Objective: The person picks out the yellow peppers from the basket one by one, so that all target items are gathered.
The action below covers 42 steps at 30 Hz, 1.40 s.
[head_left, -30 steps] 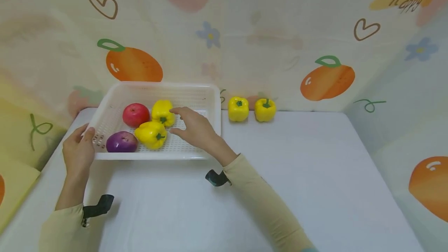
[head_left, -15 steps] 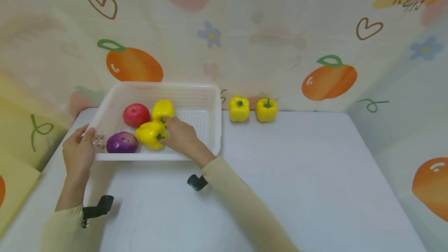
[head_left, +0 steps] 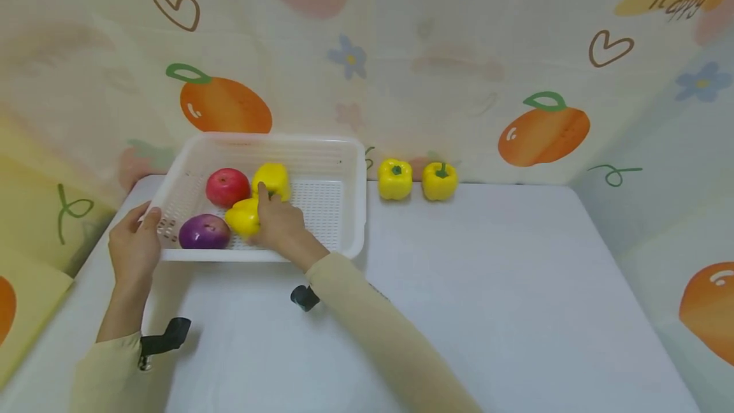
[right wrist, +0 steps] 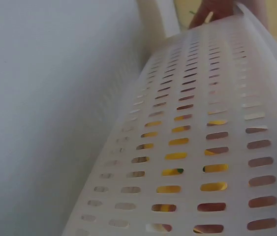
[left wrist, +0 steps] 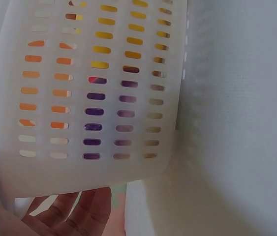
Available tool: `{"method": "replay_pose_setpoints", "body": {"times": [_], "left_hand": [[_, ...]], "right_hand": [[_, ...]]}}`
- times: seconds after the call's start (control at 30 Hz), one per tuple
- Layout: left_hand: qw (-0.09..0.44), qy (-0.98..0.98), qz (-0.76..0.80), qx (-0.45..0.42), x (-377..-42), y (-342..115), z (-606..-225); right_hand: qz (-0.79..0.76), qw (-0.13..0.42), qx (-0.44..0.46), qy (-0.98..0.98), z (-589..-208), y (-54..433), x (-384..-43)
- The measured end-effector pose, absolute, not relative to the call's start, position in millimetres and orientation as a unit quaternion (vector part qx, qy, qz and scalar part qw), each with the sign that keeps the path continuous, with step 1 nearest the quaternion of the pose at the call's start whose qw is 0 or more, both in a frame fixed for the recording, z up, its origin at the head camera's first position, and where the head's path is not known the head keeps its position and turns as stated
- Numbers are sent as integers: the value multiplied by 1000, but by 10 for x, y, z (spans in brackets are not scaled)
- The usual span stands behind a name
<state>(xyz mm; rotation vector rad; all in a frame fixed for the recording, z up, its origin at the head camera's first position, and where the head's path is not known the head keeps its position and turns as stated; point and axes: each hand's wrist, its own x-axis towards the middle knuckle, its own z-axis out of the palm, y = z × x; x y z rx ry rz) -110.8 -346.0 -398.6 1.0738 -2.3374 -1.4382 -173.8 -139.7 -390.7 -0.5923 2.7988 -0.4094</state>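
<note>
My left hand [head_left: 135,242] grips the left end of a white plastic basket [head_left: 309,255], thumb over the rim. In the left wrist view its fingers [left wrist: 91,209] show under the basket's end wall. Inside the basket, my right hand [head_left: 282,225] holds the front yellow bell pepper [head_left: 242,217], covering its stem side. One finger reaches up between it and a second yellow bell pepper [head_left: 272,178] behind. A red, apple-like fruit [head_left: 227,187] and a glossy purple, eggplant-like vegetable [head_left: 204,232] lie to their left. In the right wrist view the slotted wall [right wrist: 192,137] largely hides the right hand.
Two more yellow bell peppers [head_left: 395,179] stand outside the basket, at the back of the white table [head_left: 487,292]. A cloth printed with oranges [head_left: 545,136] hangs behind the table's back edge. Dark wrist cameras [head_left: 167,335] stick out from both sleeves.
My right hand has moved left and down from above the basket's middle onto the front pepper, its fingers closing around it. The left hand stays at the basket's end.
</note>
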Motion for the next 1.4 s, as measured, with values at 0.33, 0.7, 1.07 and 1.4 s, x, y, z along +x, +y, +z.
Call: {"method": "replay_pose_setpoints", "body": {"times": [0.33,0.7,1.07,1.4], "left_hand": [[109,-793,-475,365,-1112,-3441,-3990],[107,-788,-478,373,-1106,-3436,-3992],[102,-795,-471,368,-1091,-3442,-3987],[94,-780,-488,380,-1119,-3413,-3977]], "right_hand": [[-221,99,-219,945,-3867,-1323,-1774],[-312,100,-205,922,-3672,-991,-1809],[-403,44,-238,882,-3452,-529,-1781],[-447,3,-242,861,-3326,-104,-1821]]}}
